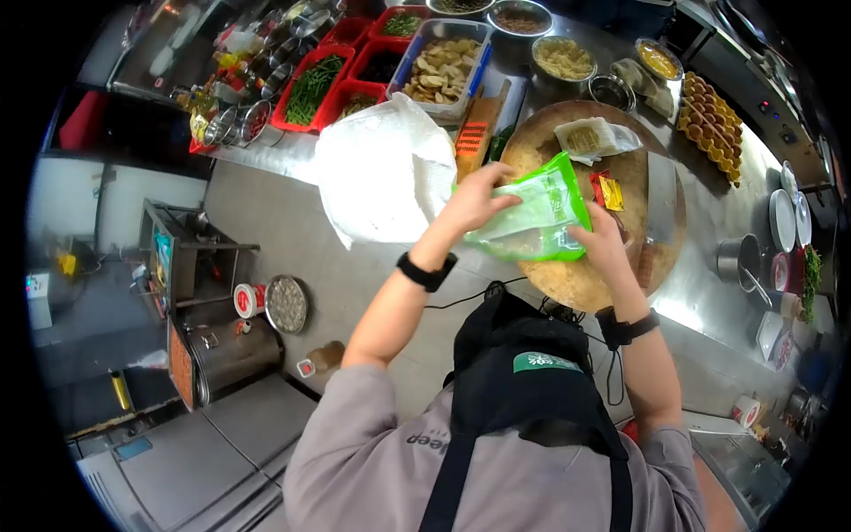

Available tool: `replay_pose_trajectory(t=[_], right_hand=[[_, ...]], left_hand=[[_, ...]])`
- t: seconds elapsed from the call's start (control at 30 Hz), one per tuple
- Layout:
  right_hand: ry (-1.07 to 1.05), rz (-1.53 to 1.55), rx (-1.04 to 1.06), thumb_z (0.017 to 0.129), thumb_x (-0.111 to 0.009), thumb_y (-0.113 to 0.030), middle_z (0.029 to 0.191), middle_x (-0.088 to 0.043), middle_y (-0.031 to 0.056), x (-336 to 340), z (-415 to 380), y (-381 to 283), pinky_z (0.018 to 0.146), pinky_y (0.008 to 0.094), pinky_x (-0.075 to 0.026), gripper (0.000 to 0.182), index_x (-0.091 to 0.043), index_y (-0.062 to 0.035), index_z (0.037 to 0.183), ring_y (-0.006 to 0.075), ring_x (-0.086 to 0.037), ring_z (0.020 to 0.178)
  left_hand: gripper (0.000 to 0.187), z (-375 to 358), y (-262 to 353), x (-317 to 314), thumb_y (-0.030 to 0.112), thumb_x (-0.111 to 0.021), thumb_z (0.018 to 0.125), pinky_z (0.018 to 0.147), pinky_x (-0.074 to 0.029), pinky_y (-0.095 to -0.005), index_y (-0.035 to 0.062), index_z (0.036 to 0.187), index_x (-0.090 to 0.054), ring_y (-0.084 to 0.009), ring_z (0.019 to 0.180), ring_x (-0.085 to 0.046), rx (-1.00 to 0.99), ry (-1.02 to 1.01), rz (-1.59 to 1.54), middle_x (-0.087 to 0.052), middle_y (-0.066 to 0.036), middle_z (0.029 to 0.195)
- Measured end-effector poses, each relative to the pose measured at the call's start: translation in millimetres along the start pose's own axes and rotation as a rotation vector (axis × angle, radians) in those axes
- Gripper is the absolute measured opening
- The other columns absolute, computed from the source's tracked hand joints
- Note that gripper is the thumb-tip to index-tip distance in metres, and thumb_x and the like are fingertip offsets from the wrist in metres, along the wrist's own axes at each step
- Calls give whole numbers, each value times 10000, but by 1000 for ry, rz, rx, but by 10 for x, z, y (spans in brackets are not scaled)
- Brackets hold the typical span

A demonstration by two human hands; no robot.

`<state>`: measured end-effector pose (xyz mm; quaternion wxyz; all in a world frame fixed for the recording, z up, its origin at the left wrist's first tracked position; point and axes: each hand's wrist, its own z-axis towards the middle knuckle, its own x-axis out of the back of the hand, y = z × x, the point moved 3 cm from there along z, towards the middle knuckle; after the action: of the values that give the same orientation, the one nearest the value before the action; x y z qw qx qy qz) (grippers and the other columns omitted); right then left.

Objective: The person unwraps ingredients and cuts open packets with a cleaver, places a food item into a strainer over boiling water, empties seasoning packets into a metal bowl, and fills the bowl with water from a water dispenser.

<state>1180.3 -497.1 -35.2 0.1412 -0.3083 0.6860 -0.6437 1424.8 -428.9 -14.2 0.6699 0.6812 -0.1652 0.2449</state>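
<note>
Both of my hands hold a green-and-clear plastic food bag (532, 213) over the near left part of a round wooden chopping board (550, 277). My left hand (480, 200) has its fingers closed on the bag's left upper edge. At the right edge, my right hand (605, 241) grips the bag with the thumb in front. Left of the bag, a large white plastic bag (381, 173) hangs over the counter edge. On the board lie a clear packet (596, 139), small red and yellow sachets (612, 193) and a cleaver (660, 197).
Red baskets of greens (315, 89) and a blue-rimmed tub of sliced food (441, 69) stand at the back left. Metal bowls (565, 58) line the back. Egg trays (712, 129) and a metal pot (737, 259) occupy the right. A black cable (456, 307) hangs near my apron.
</note>
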Motion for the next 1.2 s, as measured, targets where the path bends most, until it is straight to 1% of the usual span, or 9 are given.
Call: replay_pose_trajectory(t=[0.1,0.17,0.27,0.43,0.7,0.87,1.03,1.1,1.2], right_hand=[[32,-192,6,790,-633,-14,910,-653,82,-40,-114,-268,789,290,-466,279,-592,53,1058,148,-589,845],[62,-110,15,791,-628,-3,870,-652,62,-20,-234,-367,766,285,-469,248,-603,44,1033,133,-587,808],[123,-11,-101,802,-611,20,911,-653,35,37,-409,-307,759,258,-467,220,-608,39,1021,97,-582,823],[147,106,-125,832,-594,32,932,-657,30,-120,-554,-316,773,253,-473,250,-593,26,1083,91,-589,852],[-100,214,-133,881,-560,1,898,-649,39,-827,-398,-925,436,243,-473,303,-566,-11,1184,92,-590,602],[-282,9,-158,845,-552,-12,858,-659,108,-1457,-298,-1317,466,289,-511,329,-562,3,1174,156,-641,643],[-315,-133,567,789,-513,32,873,-678,169,-2161,-80,-1251,552,325,-529,332,-606,36,1108,198,-657,653],[-404,-120,220,798,-504,22,838,-678,165,-2348,-168,-1593,578,305,-511,336,-614,39,1115,171,-648,644],[-403,-128,173,809,-482,22,769,-661,174,-2858,-247,-1545,593,331,-522,334,-601,44,1120,180,-640,628]], left_hand=[[494,-140,-721,474,323,-737,811,716,-503,-417,-29,1100,-545,-359,885,-611,107,338,-1,-590,-188,986],[603,-382,-1281,739,344,-757,784,739,-520,-419,-42,1167,-495,-357,923,-608,201,574,534,-544,-216,1033],[641,-606,-1654,649,293,-753,777,773,-531,-446,-39,1224,-437,-400,919,-597,556,376,687,-507,-241,1077],[501,-698,-2135,386,72,-615,793,795,-528,-477,-26,1225,-382,-437,913,-594,595,402,660,-497,-259,1095],[317,-1322,-1312,903,0,-550,776,741,-496,-450,1,1091,-515,-404,862,-602,343,670,532,-561,-216,1058],[293,-2069,-737,962,-48,-521,755,731,-483,-420,-17,1045,-541,-366,832,-595,518,768,246,-586,-211,998],[324,-2947,-479,812,-51,-519,754,764,-485,-405,-22,1076,-547,-364,868,-596,504,830,247,-594,-216,983],[328,-3314,-638,733,-21,-513,766,776,-488,-367,-10,1090,-560,-315,845,-617,538,838,215,-620,-198,934],[323,-3658,-793,758,-30,-494,757,789,-477,-323,-13,1074,-557,-223,840,-600,638,888,-25,-614,-142,895]])
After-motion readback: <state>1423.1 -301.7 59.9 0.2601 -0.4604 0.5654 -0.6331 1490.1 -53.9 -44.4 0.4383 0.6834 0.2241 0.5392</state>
